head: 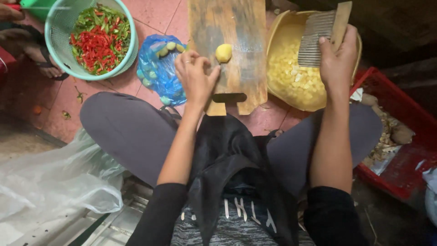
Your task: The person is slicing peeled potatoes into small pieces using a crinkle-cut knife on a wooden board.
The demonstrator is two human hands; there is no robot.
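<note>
From the head camera we look down at a person sitting on the pink tiled floor (154, 13) with legs crossed in grey trousers. In front of the knees lies a long brown wooden cutting board (236, 27) with a slot cut in its near end. On the board sits a small peeled yellow potato (223, 53). The left hand (195, 77) rests on the board just beside the potato, with its fingers curled loosely and the fingertips close to it; we cannot tell if they touch it, and the hand holds nothing. There is a ring on one finger. The right hand (337, 61) is closed tight around the wooden handle of a wavy metal crinkle cutter (318, 38) and holds it up over a round yellow plastic bowl (278, 27). The bowl stands just to the right of the board and is full of small yellow potato cubes (291, 75). To the left of the board lies a crumpled blue plastic bag (159, 68) with a few pale green pieces in it. Further left stands a round light green plastic basket (59, 41) full of cut red and green chillies (100, 38). At the far right is a red plastic crate (409, 155) with brown peels inside. A clear plastic bag (50, 182) lies by the left knee.
</note>
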